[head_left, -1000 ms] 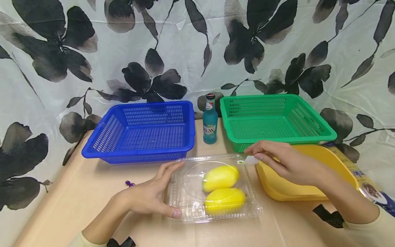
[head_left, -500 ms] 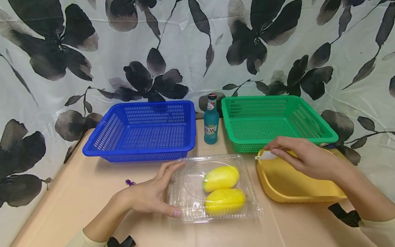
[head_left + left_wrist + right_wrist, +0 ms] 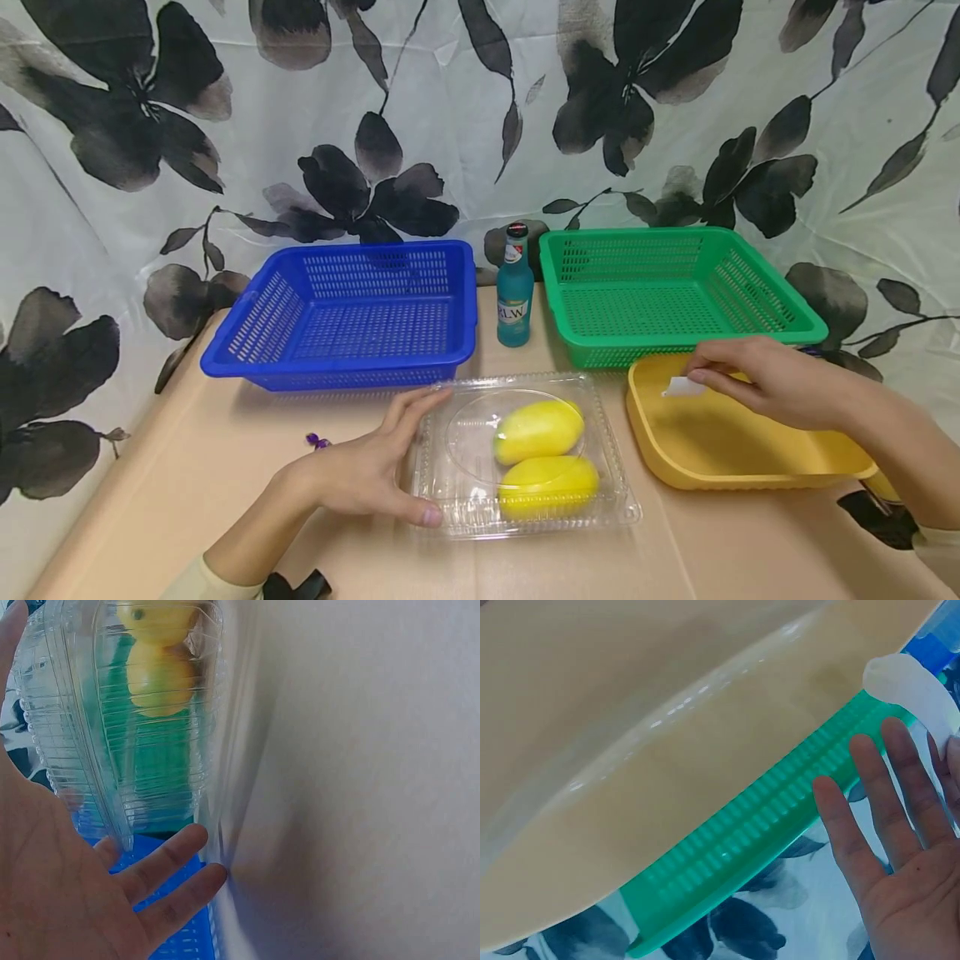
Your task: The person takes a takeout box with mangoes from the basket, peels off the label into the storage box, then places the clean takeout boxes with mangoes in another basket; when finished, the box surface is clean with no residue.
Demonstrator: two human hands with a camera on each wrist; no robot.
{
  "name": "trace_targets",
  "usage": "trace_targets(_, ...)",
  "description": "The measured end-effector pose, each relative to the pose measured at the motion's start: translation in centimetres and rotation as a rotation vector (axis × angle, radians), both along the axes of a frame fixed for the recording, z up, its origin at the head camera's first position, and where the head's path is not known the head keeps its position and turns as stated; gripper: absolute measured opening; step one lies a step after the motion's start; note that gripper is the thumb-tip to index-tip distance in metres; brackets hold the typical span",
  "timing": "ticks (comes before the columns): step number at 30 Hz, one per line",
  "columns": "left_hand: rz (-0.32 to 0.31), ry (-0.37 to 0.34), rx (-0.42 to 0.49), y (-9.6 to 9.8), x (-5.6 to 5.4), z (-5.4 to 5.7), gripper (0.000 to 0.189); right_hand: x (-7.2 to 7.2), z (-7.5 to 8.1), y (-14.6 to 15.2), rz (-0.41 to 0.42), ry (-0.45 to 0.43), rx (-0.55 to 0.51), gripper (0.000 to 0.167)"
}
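A clear plastic clamshell container (image 3: 468,517) with two yellow fruits (image 3: 538,432) inside sits lid-down on the table. My left hand (image 3: 367,475) rests against its left side, thumb near the front corner and fingers near the back one. In the left wrist view those fingers (image 3: 161,866) are extended and spread beside the ridged wall. Over the yellow basin (image 3: 720,467), my right hand (image 3: 780,387) pinches a small white sticker (image 3: 683,387) between thumb and index finger. The right wrist view shows the sticker (image 3: 907,682) curving away, with the other fingers stretched out.
Behind the container stand a blue basket (image 3: 367,375), a blue bottle (image 3: 513,292) and a green basket (image 3: 622,357). A small purple item (image 3: 317,441) lies left of the left hand. A floral cloth (image 3: 450,108) hangs at the back.
My right hand has pulled the white sticker away from the container's back right corner and carried it right, over the yellow basin. The left hand and container stay put.
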State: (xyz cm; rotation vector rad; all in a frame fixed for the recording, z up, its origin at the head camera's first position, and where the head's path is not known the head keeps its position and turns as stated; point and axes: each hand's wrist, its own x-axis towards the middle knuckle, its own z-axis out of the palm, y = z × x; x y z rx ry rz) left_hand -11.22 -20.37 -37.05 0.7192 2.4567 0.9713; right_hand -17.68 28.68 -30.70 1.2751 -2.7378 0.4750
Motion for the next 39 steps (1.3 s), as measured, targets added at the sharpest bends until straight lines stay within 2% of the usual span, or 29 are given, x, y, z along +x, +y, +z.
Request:
trace_targets(3, 0.000, -0.001, -0.003, 0.0, 0.0, 0.0, 0.126, -0.3, -0.3, 0.7, -0.015, -0.026, 0.017, 0.025)
trace_targets(13, 0.009, 0.010, -0.004, -0.1, 0.3, -0.1, 0.128, -1.6, -1.9, 3.2, 0.002, -0.028, 0.045, 0.026)
trace_targets(18, 0.018, 0.013, -0.011, -0.2, 0.4, -0.1, 0.127, -1.9, -2.6, 4.3, -0.045, -0.070, 0.108, 0.027)
trace_targets(23, 0.008, 0.006, -0.006, 0.0, 0.2, 0.0, 0.127, -1.6, -2.9, 5.2, -0.131, -0.215, 0.165, 0.021)
trace_targets(25, 0.006, 0.001, -0.006, 0.1, 0.1, 0.0, 0.126, -1.4, -3.1, 5.4, -0.139, -0.265, 0.181, 0.018)
trace_targets(31, 0.005, 0.010, -0.010, 0.2, 0.1, 0.2, 0.126, -1.1, -3.6, 5.5, -0.027, -0.371, 0.164, 0.006)
trace_targets(34, 0.008, 0.010, -0.003, 0.3, 0.1, 0.2, 0.126, -1.0, -3.6, 5.4, -0.023, -0.421, 0.182, 0.006)
trace_targets(39, 0.006, 0.013, -0.006, 0.3, 0.1, 0.2, 0.127, -0.9, -4.3, 5.4, 0.016, -0.368, 0.166, 0.015)
